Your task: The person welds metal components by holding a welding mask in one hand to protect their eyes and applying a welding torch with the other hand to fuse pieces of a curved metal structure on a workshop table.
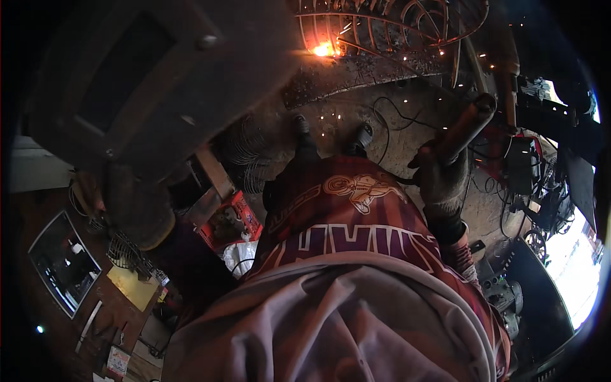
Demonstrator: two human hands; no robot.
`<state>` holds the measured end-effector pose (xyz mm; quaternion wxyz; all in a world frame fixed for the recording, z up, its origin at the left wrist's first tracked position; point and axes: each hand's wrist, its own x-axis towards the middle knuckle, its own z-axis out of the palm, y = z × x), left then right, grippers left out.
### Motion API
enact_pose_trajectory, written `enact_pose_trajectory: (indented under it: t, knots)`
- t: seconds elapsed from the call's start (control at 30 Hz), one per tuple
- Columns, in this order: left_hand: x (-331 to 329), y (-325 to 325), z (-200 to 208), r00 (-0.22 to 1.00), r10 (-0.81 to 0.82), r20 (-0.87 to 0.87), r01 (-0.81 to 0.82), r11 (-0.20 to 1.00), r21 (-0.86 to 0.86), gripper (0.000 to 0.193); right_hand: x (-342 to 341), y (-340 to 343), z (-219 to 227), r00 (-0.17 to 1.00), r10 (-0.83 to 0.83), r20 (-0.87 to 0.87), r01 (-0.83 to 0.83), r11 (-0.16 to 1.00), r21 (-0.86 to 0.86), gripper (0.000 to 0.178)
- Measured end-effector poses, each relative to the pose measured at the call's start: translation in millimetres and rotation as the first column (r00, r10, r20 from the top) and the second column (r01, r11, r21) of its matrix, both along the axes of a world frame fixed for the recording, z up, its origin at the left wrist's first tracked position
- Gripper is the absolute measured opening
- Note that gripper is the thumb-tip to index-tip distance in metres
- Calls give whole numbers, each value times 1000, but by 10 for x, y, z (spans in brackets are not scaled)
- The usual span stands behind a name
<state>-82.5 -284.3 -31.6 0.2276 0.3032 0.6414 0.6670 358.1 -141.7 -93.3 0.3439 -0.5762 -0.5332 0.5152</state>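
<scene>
A dark welding shield (210,83) with a rectangular window fills the upper left. My gloved left hand (137,207), in deep shadow, is beneath it and seems closed on its handle; the fingers are hard to make out. At the right my right hand (442,181), in a worn glove, is wrapped around a thick tube-shaped welding electrode holder (468,127). Beyond it a bright welding glow (325,49) burns on the near rim of a round metal-rod frame (407,25). Sparks scatter around it. The contact between rod and frame is lost in glare.
A curved metal edge (363,86) lies below the frame. Black cable (385,118) loops over the floor near my feet. On the left are coiled wire rings (245,146), a red crate (238,219) and a bench (63,280). Machinery (503,293) stands at the right.
</scene>
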Motion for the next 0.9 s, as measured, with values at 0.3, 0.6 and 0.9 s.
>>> enact_pose_trajectory:
  t: [0.3,0.6,0.9]
  knots:
    - [-116,5,100,961,-270,50,270,963,10,45,27,-26,-95,999,18,31,-19,1000,15,44]
    - [-38,79,136,825,-403,397,344,915,213,50,-41,-21,-103,995,71,71,-73,997,31,45]
    - [202,152,164,839,-318,442,295,948,122,50,-94,-6,-115,991,100,90,-102,995,16,44]
